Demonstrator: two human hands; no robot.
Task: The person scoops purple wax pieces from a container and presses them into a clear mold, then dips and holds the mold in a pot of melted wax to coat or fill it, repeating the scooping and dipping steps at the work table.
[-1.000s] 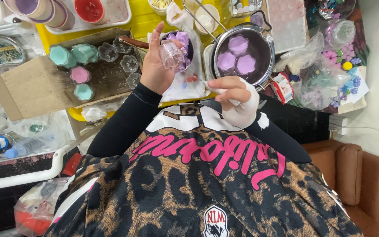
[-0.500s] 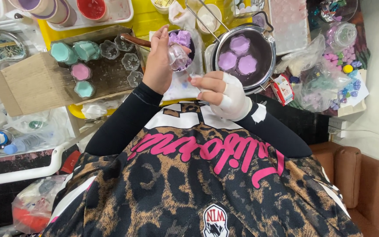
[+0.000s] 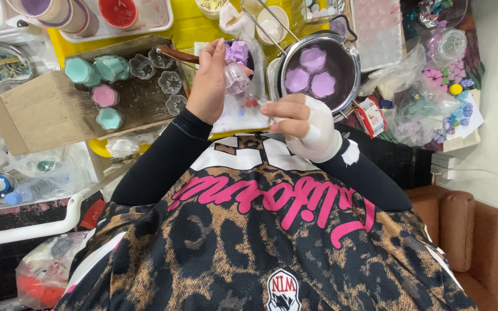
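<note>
We hold a small clear plastic flower-shaped mould (image 3: pixel 236 78) in our left hand (image 3: pixel 210 80), fingers closed around it and lifting it above the yellow bench (image 3: pixel 188 26). Our right hand (image 3: pixel 301 118), wrapped in a white bandage, sits just right of and below the mould, fingers pinched together; what they grip, if anything, we cannot tell. The mould lies up and left from those fingers, so the left hand is nearer. Just right stands a round steel pot of purple wax shapes (image 3: pixel 318 72); left lies a dark tray of teal and pink filled moulds (image 3: pixel 125 86). Open room is tight between them.
</note>
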